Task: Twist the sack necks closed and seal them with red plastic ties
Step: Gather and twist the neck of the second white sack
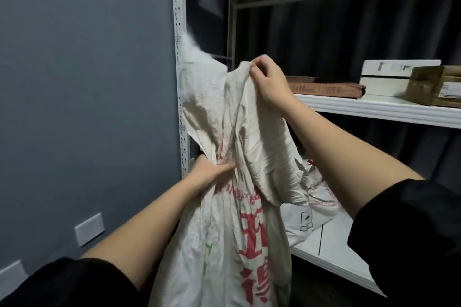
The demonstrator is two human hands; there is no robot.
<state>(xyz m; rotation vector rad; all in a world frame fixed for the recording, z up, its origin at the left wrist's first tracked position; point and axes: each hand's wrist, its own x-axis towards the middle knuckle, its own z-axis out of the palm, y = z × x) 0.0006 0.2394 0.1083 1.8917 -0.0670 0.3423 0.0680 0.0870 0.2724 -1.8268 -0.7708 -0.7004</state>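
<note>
A white woven sack point(224, 232) with red printed characters stands upright in front of me. My left hand point(212, 172) grips its gathered neck from the left side. My right hand point(267, 82) pinches the sack's loose top edge and holds it up high above the neck. The cloth between the two hands hangs in crumpled folds. No red tie shows in view. A second white sack point(316, 197) lies on the low shelf behind, partly hidden by the first.
A white metal shelving unit point(374, 109) stands right behind the sack, its upright post point(180, 82) at the left. Flat brown cardboard boxes point(324, 87) and a white box point(389, 77) lie on the middle shelf. A grey wall point(87, 82) fills the left.
</note>
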